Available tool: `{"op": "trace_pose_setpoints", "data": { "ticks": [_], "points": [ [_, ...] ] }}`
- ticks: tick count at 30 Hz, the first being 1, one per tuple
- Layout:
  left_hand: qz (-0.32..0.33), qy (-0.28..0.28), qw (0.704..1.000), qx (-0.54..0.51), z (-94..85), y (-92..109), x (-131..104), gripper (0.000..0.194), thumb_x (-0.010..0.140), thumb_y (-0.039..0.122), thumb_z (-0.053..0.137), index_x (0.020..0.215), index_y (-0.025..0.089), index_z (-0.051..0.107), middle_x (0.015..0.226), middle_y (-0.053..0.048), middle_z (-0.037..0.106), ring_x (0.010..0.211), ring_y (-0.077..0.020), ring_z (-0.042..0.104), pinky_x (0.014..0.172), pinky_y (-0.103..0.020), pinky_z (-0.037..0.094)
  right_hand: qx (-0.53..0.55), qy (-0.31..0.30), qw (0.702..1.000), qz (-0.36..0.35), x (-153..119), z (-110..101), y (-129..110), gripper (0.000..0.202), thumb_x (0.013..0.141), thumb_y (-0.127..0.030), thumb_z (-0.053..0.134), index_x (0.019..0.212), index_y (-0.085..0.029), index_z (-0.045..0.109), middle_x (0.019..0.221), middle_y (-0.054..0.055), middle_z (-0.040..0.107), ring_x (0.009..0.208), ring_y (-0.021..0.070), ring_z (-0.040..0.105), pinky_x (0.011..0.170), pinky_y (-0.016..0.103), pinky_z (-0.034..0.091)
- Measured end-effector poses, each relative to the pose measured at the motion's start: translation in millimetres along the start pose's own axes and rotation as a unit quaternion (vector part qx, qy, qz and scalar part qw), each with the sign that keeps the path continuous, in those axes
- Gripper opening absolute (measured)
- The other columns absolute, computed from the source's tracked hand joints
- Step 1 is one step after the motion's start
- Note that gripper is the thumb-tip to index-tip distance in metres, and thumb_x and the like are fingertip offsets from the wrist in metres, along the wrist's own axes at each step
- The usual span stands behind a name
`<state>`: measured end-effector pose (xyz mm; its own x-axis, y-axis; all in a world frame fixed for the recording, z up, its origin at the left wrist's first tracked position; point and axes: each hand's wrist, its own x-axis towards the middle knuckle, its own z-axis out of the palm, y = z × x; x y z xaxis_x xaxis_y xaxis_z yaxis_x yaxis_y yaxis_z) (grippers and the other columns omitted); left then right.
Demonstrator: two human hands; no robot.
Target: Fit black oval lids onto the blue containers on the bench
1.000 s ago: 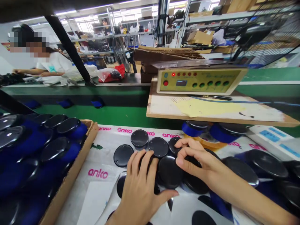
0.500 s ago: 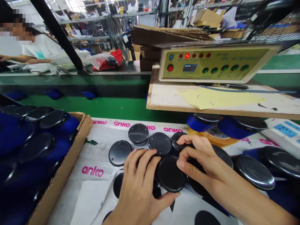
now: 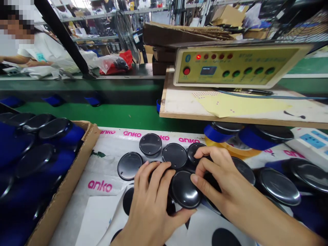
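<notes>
Head view: the glossy, round black disc lay between both hands, above the white paper. The left hand held its rim between spread fingers and thumb, partly hiding smaller discs. The right hand's thumb met the rim, fingers curled; its grip was unclear. A cardboard box stood left.

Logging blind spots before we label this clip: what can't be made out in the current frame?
Head view, only one available:
- Underside of the glossy black disc: faces away from the camera.
- Left hand grip: hidden by its own back and fingers.
- Right hand curled fingertips: partly tucked behind the hand.
- Screen text on the control box: too small.
- Full extent of the cardboard box: cut off by left and bottom edges.
</notes>
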<state>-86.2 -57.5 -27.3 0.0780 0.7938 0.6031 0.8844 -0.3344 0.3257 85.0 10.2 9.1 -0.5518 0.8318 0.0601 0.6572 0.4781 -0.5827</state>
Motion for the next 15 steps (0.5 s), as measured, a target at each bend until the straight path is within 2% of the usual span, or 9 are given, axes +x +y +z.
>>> {"op": "trace_pose_setpoints", "data": {
  "ticks": [5, 9, 12, 15],
  "points": [
    [0.005, 0.007, 1.0, 0.002, -1.2, 1, 1, 0.042, 0.074, 0.04, 0.07, 0.101, 0.009, 0.061, 0.108, -0.014, 0.064, 0.107, -0.029, 0.051, 0.098, -0.045, 0.038, -0.024, 0.01, 0.999, -0.035, -2, 0, 0, 0.014, 0.09, -0.021, 0.043, 0.077, -0.022, 0.044, 0.111, 0.007, 0.042, 0.108, 0.0239, 0.039, 0.086, 0.043, 0.041],
    [0.01, 0.01, 1.0, 0.022, -0.2, 1, -1, 0.043, 0.074, 0.041, 0.069, 0.102, 0.008, 0.062, 0.11, -0.015, 0.065, 0.108, -0.029, 0.052, 0.101, -0.045, 0.036, -0.086, 0.017, 0.993, -0.073, -1, 3, 1, 0.012, 0.09, -0.024, 0.047, 0.079, -0.021, 0.043, 0.101, 0.007, 0.046, 0.093, 0.0243, 0.043, 0.076, 0.043, 0.041],
    [0.071, -0.009, 0.996, 0.061, 2.6, 2, -5, 0.047, 0.08, 0.038, 0.064, 0.119, 0.012, 0.058, 0.125, -0.009, 0.061, 0.117, -0.0269, 0.048, 0.11, -0.045, 0.021, -0.104, 0.02, 0.991, -0.082, 0, -5, 3, 0.015, 0.088, -0.031, 0.053, 0.079, -0.021, 0.046, 0.096, 0.006, 0.048, 0.088, 0.0242, 0.044, 0.074, 0.042, 0.04],
    [0.146, -0.054, 0.985, 0.079, 0.3, 4, -2, 0.043, 0.088, 0.03, 0.057, 0.128, 0.016, 0.052, 0.132, -0.001, 0.056, 0.126, -0.0225, 0.043, 0.114, -0.042, 0.009, -0.05, -0.045, 0.993, -0.092, -14, -29, 8, 0.015, 0.086, -0.035, 0.056, 0.083, -0.022, 0.05, 0.094, 0.005, 0.052, 0.091, 0.0227, 0.048, 0.078, 0.039, 0.043]
  ]
}}
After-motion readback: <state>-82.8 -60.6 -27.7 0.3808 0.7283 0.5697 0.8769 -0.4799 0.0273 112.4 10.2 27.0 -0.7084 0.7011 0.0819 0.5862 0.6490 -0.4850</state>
